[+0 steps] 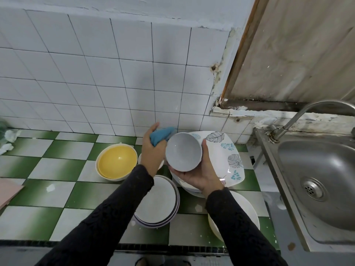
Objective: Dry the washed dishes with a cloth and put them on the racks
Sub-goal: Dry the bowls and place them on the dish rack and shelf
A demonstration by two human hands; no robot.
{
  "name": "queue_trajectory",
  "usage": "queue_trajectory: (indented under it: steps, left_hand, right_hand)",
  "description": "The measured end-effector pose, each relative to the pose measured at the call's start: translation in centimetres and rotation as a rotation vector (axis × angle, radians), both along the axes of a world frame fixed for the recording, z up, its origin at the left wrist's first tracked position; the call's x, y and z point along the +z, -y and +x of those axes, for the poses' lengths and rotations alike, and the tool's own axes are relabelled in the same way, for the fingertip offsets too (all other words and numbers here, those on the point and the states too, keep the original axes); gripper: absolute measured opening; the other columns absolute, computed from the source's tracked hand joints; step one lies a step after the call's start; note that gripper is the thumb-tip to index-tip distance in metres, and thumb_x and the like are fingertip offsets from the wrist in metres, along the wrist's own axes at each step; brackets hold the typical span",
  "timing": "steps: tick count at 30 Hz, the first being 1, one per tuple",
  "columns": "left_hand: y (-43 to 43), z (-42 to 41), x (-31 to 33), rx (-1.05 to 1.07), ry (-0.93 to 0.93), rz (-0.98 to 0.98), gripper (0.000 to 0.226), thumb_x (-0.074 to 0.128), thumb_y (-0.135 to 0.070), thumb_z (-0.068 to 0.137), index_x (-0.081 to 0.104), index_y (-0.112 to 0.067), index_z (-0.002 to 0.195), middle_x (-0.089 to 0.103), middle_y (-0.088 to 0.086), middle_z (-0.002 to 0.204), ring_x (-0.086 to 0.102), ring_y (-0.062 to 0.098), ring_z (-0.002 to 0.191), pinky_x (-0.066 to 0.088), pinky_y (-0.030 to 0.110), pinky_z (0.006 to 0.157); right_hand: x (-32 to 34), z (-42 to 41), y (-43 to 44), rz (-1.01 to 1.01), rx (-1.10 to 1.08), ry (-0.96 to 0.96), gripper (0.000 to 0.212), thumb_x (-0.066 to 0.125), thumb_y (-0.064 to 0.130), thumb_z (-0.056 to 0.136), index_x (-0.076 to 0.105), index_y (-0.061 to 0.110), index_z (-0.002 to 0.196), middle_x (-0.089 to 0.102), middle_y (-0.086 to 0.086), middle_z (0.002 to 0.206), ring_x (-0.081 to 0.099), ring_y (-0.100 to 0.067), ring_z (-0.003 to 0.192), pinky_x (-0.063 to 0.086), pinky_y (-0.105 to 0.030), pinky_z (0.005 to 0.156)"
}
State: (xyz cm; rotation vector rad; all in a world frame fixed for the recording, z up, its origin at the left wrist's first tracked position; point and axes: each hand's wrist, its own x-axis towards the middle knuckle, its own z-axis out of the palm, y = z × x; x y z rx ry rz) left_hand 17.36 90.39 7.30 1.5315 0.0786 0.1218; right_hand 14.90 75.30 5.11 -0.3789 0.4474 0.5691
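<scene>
The left hand [151,150] covers most of the blue cloth [162,136], plus a small white dish [139,158] behind it. The right hand [201,175] has its fingers tucked behind the grey bowl [183,150]. The right sleeve [236,223] hides half the near white bowl [249,214], and the sink [307,160] and tap [295,118] run off the right edge.

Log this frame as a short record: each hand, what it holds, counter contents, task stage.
right hand: holds grey bowl, opening facing the camera
left hand: grips blue cloth beside the bowl
counter: yellow bowl, stacked grey plates, leaf-patterned plates
sink: at right, with tap
stage: drying the bowl; no rack in view
</scene>
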Motion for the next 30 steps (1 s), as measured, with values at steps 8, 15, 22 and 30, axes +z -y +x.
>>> queue_trajectory:
  steps: [8,15,22,30]
  left_hand:
    - [3.2,-2.9,-2.4,0.077,0.243,0.411,0.064,0.062,0.008,0.081,0.044,-0.033,0.126,0.035,0.0,0.139,0.041,0.023,0.129,0.05,0.033,0.101]
    - [4.0,-4.3,-3.7,-0.174,0.022,0.56,0.05,0.056,-0.016,0.098,0.043,-0.02,0.146,0.053,0.006,0.142,0.051,0.02,0.128,0.041,0.035,0.111]
    - [3.5,-4.5,-2.4,-0.484,-0.139,0.463,0.024,0.055,-0.035,0.099,0.057,-0.03,0.121,0.066,-0.002,0.112,0.061,0.013,0.104,0.049,0.028,0.096]
    - [2.9,-4.7,-0.4,-0.436,-0.25,0.212,0.014,0.046,-0.031,0.103,0.058,-0.026,0.109,0.064,0.001,0.108,0.063,0.018,0.102,0.056,0.022,0.08]
  right_hand:
    - [0.2,-0.6,-1.7,0.067,0.026,-0.029,0.094,0.074,0.066,0.075,0.049,0.008,0.144,0.057,-0.024,0.14,0.053,-0.038,0.13,0.046,-0.053,0.105]
    - [0.4,-0.7,-1.2,-0.177,-0.077,0.046,0.054,0.064,0.057,0.088,0.063,0.018,0.126,0.074,-0.02,0.112,0.07,-0.037,0.104,0.062,-0.05,0.08]
    - [-1.3,-0.5,1.3,-0.218,-0.055,0.024,0.065,0.069,0.057,0.083,0.056,0.017,0.133,0.065,-0.022,0.121,0.061,-0.04,0.114,0.057,-0.054,0.089]
    - [-1.7,-2.2,3.8,-0.144,-0.024,0.006,0.077,0.072,0.062,0.082,0.052,0.017,0.141,0.057,-0.023,0.134,0.057,-0.041,0.12,0.057,-0.056,0.087]
